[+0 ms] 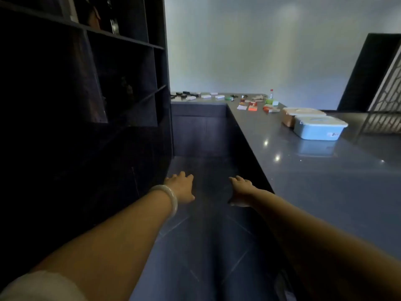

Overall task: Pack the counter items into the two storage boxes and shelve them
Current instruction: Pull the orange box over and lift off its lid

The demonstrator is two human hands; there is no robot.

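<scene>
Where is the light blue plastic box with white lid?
The light blue box sits right in the head view, on the dark counter, before the brown lidded box.

Tall dark shelves (86, 72) stand on the left. The wall (260, 51) at the back is pale. The floor (206, 246) has dark tiles, beside a shiny grey counter (325, 181).

A pale translucent bangle (168, 197) is circling the wrist of the left hand (181, 187); a whitish sleeve (43, 287) is showing at seven o'clock.

Far along the counter (325, 181), the scattered small items (252, 107) are too tiny to identify
</scene>
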